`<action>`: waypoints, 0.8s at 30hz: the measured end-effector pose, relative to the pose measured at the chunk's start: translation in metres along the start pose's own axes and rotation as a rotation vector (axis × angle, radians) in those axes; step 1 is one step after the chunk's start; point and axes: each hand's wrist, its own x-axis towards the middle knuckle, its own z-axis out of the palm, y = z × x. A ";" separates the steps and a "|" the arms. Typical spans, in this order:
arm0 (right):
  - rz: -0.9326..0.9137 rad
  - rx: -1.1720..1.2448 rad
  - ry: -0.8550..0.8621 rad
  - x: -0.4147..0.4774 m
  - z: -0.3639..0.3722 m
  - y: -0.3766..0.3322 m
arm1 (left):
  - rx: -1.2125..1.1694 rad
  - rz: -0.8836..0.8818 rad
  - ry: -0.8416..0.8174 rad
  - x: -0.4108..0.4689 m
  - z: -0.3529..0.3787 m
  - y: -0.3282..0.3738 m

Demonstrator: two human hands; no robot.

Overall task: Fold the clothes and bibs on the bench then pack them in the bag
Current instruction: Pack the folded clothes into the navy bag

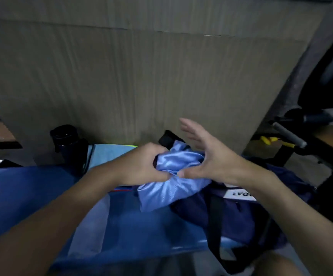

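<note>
A shiny light-blue garment (171, 188) is bunched into a bundle above the blue bench (22, 192), at the mouth of a dark navy bag (241, 220) with a white label. My left hand (143, 166) grips the bundle's top left. My right hand (207, 156) is on its right side with fingers straight and spread, the thumb touching the fabric. A pale blue folded cloth (109, 154) with a neon-yellow edge lies behind on the bench.
A dark cylindrical bottle (66, 140) stands at the bench's back left. A ribbed brown wall panel (141, 76) rises right behind. Black gym equipment with a grey padded bar (289, 134) and yellow parts stands to the right. The bag's black strap (215, 226) hangs over the bench front.
</note>
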 end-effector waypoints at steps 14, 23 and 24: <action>0.105 0.058 0.249 -0.087 -0.057 0.066 | 0.120 0.115 -0.226 0.078 0.057 0.070; 0.243 0.266 0.431 -0.111 -0.069 0.109 | -0.188 0.215 -0.122 0.106 0.093 0.061; 0.257 0.253 0.403 -0.113 -0.072 0.111 | -0.211 0.217 -0.119 0.109 0.098 0.060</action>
